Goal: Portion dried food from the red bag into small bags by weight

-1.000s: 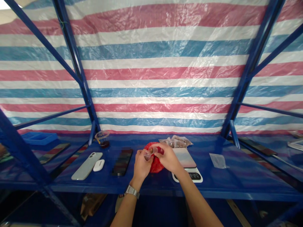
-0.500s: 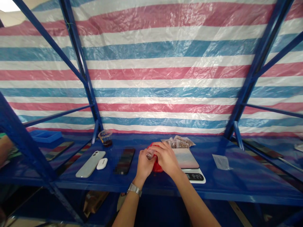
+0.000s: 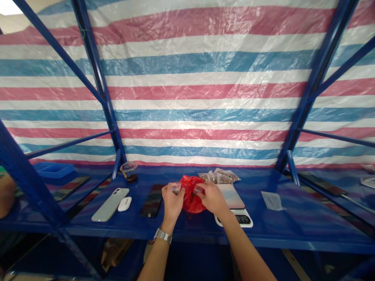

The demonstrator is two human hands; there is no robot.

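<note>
On blue shelf (image 3: 304,212) by striped tarp (image 3: 205,113) | left hand (image 3: 173,201), right hand (image 3: 215,200) each pinching clear plastic (image 3: 175,188) | digital scale (image 3: 234,203) near front edge (image 3: 278,242), decent gap to zip bag (image 3: 272,200)

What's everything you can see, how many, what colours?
Striped sheet: 1, multicoloured, back
Metal posts: several, blue, both sides
Shelf: 1, blue, across front
Red bag: 1, red, middle
Plastic pieces: 2, clear, near red bag
Scale: 1, white and pinkish, centre right
Filled packets: several, clear and brown, behind scale
Flat packet: 1, clear, right of scale
Black phone: 1, black, centre left
Pale phone: 1, greyish green, left
Earbud case: 1, white, beside pale phone
Cup: 1, clear, back left
Tray: 1, blue, far left
Brown thing: 1, brown, under shelf
Another person's hand or arm: 1, left edge
Watch: 1, silver, left wrist
Left hand: 1, bare, holding plastic
Right hand: 1, bare, holding plastic
</note>
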